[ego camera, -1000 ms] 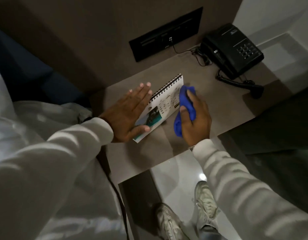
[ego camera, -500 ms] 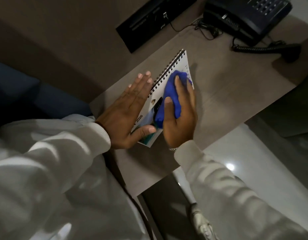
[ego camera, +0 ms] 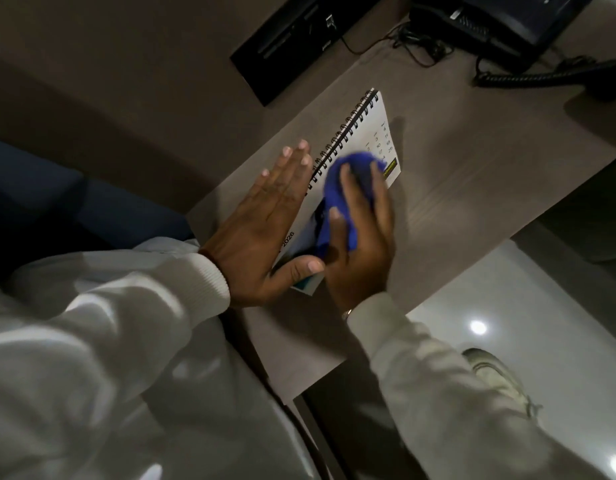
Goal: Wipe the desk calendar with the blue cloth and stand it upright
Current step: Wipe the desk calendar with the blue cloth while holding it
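Blue cloth [ego camera: 348,188] soft; calendar [ego camera: 372,133] paper, wire-bound; desk [ego camera: 472,174] matt, seemingly wood-grained laminate.

Left hand [ego camera: 261,233] flat, fingers straight and together, palm down along spiral edge of desk calendar [ego camera: 372,133], thumb pressing its near corner. Right hand [ego camera: 363,237] atop calendar, fingers curled over bunched blue cloth [ego camera: 337,199]. Both arms in pale sleeves.

The single head-worn camera is looking steeply down and forward from above, sitting close over the right hand [ego camera: 360,237] gripping the blue cloth [ego camera: 348,188]. Its frame is tilting, so the desk [ego camera: 472,168] is running diagonally away from the grip, with the telephone [ego camera: 500,26] beyond it at the top edge and floor below.
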Demonstrator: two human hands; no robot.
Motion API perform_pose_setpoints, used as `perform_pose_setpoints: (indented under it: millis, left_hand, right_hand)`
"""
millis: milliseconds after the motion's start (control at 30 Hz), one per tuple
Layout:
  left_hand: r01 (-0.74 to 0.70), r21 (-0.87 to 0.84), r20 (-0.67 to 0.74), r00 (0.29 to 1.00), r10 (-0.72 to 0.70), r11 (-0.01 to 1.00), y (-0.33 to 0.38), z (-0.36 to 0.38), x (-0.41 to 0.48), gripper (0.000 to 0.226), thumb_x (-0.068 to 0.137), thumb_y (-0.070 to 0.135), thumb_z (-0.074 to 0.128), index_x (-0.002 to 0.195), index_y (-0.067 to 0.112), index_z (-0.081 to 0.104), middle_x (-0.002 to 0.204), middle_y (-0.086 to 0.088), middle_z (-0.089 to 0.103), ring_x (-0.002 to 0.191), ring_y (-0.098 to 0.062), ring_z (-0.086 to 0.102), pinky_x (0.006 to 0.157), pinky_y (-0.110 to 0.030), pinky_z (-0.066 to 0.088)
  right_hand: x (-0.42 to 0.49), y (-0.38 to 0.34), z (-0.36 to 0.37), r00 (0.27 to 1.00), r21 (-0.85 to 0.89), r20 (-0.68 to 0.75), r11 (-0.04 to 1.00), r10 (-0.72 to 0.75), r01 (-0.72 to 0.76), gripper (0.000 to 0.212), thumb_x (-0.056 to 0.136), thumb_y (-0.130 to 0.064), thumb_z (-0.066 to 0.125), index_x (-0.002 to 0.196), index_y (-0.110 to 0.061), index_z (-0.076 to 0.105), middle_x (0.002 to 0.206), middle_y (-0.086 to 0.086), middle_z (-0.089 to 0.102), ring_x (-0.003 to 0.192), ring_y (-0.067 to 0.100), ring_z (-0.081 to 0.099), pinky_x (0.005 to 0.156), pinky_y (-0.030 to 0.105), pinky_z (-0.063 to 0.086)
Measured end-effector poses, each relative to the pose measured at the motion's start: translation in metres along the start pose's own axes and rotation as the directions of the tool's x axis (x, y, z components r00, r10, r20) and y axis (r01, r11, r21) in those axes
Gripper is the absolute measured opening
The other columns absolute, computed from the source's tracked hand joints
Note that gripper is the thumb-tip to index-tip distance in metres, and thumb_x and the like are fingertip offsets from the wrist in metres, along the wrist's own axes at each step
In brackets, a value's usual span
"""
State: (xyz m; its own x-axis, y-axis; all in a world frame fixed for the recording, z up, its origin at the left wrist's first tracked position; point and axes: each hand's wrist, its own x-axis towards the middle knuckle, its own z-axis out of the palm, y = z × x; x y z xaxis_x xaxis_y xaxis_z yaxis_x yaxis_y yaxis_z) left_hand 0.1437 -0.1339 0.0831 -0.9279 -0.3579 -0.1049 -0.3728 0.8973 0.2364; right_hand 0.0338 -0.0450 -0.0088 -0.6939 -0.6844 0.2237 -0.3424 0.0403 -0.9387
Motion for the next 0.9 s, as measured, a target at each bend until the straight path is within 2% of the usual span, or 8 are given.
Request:
perform_pose_setpoints:
  millis: [100, 167, 300, 400, 567, 633, 700, 900]
  left_hand:
    - [0.005, 0.002, -0.008, 1.000, -0.005, 1.000, 0.002, -0.002, 0.001, 0.098, 0.091, 0.068, 0.023, 0.152, -0.003, -0.003, 0.164, -0.024, -0.002, 0.154, -0.034, -0.003, 0.121, -0.061, 0.015]
    - [0.010, 0.010, -0.008, 1.000, -0.010, 1.000, 0.004, -0.003, 0.002, 0.097, 0.091, 0.068, 0.022, 0.152, -0.003, -0.003, 0.164, -0.024, -0.002, 0.154, -0.033, -0.003, 0.121, -0.060, 0.015]
    - [0.012, 0.029, -0.012, 1.000, -0.012, 0.999, 0.005, -0.003, 0.001, 0.094, 0.093, 0.067, 0.020, 0.153, -0.002, -0.001, 0.164, -0.024, 0.000, 0.154, -0.034, -0.001, 0.121, -0.061, 0.016]
    - [0.008, 0.045, -0.006, 1.000, -0.008, 0.999, 0.005, -0.004, 0.002, 0.094, 0.093, 0.066, 0.020, 0.152, -0.005, 0.002, 0.164, -0.026, 0.000, 0.154, -0.036, -0.001, 0.120, -0.061, 0.016]
    - [0.000, 0.070, -0.007, 1.000, 0.000, 0.998, 0.006, -0.004, 0.001, 0.094, 0.093, 0.066, 0.018, 0.153, -0.005, 0.003, 0.165, -0.024, -0.001, 0.154, -0.034, -0.002, 0.122, -0.059, 0.015]
    - [0.015, 0.086, 0.000, 1.000, -0.015, 0.996, 0.007, -0.005, 0.001, 0.093, 0.093, 0.066, 0.016, 0.153, -0.003, 0.004, 0.165, -0.022, 0.000, 0.155, -0.032, -0.002, 0.122, -0.057, 0.015]
    - [0.018, 0.105, 0.005, 1.000, -0.018, 0.994, 0.009, -0.006, 0.000, 0.091, 0.093, 0.066, 0.015, 0.154, -0.001, 0.004, 0.165, -0.021, 0.000, 0.155, -0.032, -0.001, 0.123, -0.056, 0.016]
    - [0.025, 0.134, 0.026, 0.999, -0.028, 0.991, 0.009, -0.005, 0.001, 0.089, 0.093, 0.065, 0.016, 0.155, 0.003, 0.002, 0.166, -0.019, 0.004, 0.155, -0.031, 0.002, 0.122, -0.057, 0.019]
  right_hand:
    - [0.035, 0.004, -0.010, 0.999, -0.014, -0.025, 0.999, 0.041, -0.041, 0.044, 0.099, -0.018, 0.046, 0.142, -0.019, 0.038, 0.156, 0.020, 0.028, 0.143, 0.016, 0.018, 0.117, 0.014, 0.010]
    - [0.043, 0.005, -0.015, 0.998, -0.022, -0.016, 0.998, 0.058, -0.058, 0.044, 0.100, -0.020, 0.045, 0.144, -0.019, 0.039, 0.158, 0.017, 0.026, 0.143, 0.012, 0.018, 0.117, 0.014, 0.013]
    - [-0.003, -0.001, -0.007, 0.999, -0.044, 0.046, 0.999, -0.009, 0.011, 0.046, 0.099, -0.018, 0.045, 0.144, -0.016, 0.032, 0.154, 0.023, 0.031, 0.146, 0.033, 0.026, 0.120, 0.045, 0.028]
    - [-0.063, -0.012, 0.006, 0.984, -0.071, 0.175, 0.996, -0.039, 0.052, 0.046, 0.101, -0.032, 0.041, 0.146, -0.022, 0.034, 0.157, 0.017, 0.028, 0.147, 0.032, 0.024, 0.114, 0.055, 0.033]
    - [-0.066, -0.009, 0.005, 0.976, 0.022, 0.205, 0.997, -0.079, 0.076, 0.047, 0.099, -0.035, 0.042, 0.145, -0.034, 0.032, 0.158, 0.011, 0.029, 0.146, 0.030, 0.029, 0.111, 0.054, 0.039]
    - [-0.037, -0.005, -0.002, 0.986, 0.009, 0.138, 0.996, -0.089, 0.089, 0.054, 0.095, -0.016, 0.054, 0.145, -0.025, 0.034, 0.157, 0.015, 0.028, 0.146, 0.033, 0.027, 0.114, 0.054, 0.035]
    - [0.004, 0.000, -0.011, 0.991, -0.031, 0.074, 0.993, -0.109, 0.111, 0.056, 0.092, -0.004, 0.056, 0.142, -0.018, 0.035, 0.156, 0.017, 0.028, 0.147, 0.033, 0.025, 0.119, 0.047, 0.029]
    - [0.049, 0.005, -0.023, 0.997, -0.010, 0.057, 0.999, 0.052, -0.051, 0.047, 0.100, -0.017, 0.045, 0.146, -0.021, 0.034, 0.161, 0.004, 0.023, 0.149, 0.013, 0.017, 0.121, 0.022, 0.021]
